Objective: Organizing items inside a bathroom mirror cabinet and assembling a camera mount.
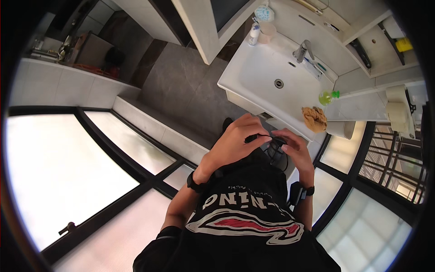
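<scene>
Both hands are close together in front of my body, near the front edge of a white washbasin (268,76). My left hand (236,137) has its thumb and fingers pinched on a thin black cord (263,135); a small black piece shows under its palm. My right hand (295,146) curls at a tangled black cable bundle (276,151), with thumb and fingers on it. A loop of the cord hangs below the right hand. What the bundle belongs to cannot be told. Black bands are on both wrists.
On the basin are a brown cloth (314,119), a green liquid bottle (327,98), a chrome faucet (303,51), toothbrushes (316,64), a white can (254,34) and a pink cup (267,33). Toilet rolls (397,112) hang at right. A tiled ledge (163,125) and framed glass panels stand at left.
</scene>
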Tool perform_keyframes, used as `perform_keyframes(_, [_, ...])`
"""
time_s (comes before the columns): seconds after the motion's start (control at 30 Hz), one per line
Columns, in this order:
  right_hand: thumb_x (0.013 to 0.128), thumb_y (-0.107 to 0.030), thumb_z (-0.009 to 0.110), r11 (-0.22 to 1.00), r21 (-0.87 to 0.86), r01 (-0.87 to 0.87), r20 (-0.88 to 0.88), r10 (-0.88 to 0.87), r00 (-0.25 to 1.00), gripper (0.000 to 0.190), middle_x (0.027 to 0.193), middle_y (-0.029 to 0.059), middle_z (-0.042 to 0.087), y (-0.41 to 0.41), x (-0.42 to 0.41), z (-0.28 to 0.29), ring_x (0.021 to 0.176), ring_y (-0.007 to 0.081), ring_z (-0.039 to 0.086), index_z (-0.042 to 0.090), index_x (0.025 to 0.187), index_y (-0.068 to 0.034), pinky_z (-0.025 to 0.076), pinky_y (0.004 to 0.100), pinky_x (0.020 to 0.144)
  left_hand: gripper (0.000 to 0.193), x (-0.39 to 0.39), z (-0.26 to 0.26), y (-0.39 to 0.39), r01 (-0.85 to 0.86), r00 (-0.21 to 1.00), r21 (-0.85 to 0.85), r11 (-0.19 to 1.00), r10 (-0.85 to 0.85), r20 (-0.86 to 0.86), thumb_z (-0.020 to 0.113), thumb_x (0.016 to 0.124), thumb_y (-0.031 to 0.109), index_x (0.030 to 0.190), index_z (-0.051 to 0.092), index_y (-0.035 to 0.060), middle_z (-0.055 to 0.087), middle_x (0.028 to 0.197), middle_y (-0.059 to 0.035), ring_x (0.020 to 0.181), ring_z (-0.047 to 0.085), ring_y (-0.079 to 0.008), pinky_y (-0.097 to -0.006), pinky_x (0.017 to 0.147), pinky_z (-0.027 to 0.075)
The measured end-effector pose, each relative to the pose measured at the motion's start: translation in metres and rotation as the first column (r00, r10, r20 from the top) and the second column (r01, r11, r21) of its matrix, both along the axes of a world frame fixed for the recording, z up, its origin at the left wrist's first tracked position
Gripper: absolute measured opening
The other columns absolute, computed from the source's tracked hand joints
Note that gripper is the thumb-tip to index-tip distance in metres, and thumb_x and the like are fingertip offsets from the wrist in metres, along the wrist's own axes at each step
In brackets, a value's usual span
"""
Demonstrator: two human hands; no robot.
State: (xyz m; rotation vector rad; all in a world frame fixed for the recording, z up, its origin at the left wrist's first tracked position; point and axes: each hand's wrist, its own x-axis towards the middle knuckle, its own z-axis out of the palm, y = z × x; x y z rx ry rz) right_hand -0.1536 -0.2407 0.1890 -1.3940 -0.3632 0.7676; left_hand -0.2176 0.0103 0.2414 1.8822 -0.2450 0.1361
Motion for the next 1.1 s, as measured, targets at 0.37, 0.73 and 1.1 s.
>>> perform_keyframes(0.37, [0.105, -0.059, 0.043, 0.933, 0.304, -0.192, -0.310, 0.287, 0.906, 0.069, 0.127, 0.0205, 0.063, 0.066, -0.020, -0.010, 0.095, 0.0225, 0.064, 0.057, 0.135, 0.001, 0.053, 0.0345, 0.081, 0.012, -0.031, -0.010, 0.057, -0.336, 0.940, -0.271, 0.902, 0.340, -0.034, 0.071, 0.093, 0.009, 0.095, 0.071, -0.0028, 0.070, 0.084, -0.0127, 0.075, 0.067, -0.0240, -0.0337, 0.069, 0.052])
perform_keyframes(0.73, [0.107, -0.034, 0.053, 0.973, -0.215, -0.088, -0.386, -0.002, 0.922, 0.046, 0.121, 0.0139, 0.068, 0.209, -0.010, -0.076, 0.091, 0.0181, 0.068, 0.054, 0.142, -0.005, 0.054, 0.0296, 0.071, 0.022, -0.045, -0.096, 0.285, -0.805, 0.544, -0.462, 0.373, 0.775, -0.321, 0.068, 0.102, 0.019, 0.096, 0.072, -0.0015, 0.061, 0.071, 0.0022, 0.064, 0.053, -0.0042, -0.0228, 0.059, 0.041])
perform_keyframes(1.1, [0.105, -0.036, 0.061, 0.932, -0.109, 0.344, -0.382, -0.359, 0.852, 0.038, 0.103, 0.0033, 0.065, 0.454, 0.049, -0.092, 0.082, 0.0131, 0.058, 0.059, 0.133, -0.010, 0.044, 0.0260, 0.068, 0.030, -0.124, -0.173, 0.527, -0.960, 0.116, 0.215, 0.178, 0.955, -0.272, 0.072, 0.097, 0.028, 0.095, 0.076, -0.0018, 0.069, 0.070, -0.0113, 0.062, 0.058, -0.0125, -0.0323, 0.058, 0.045])
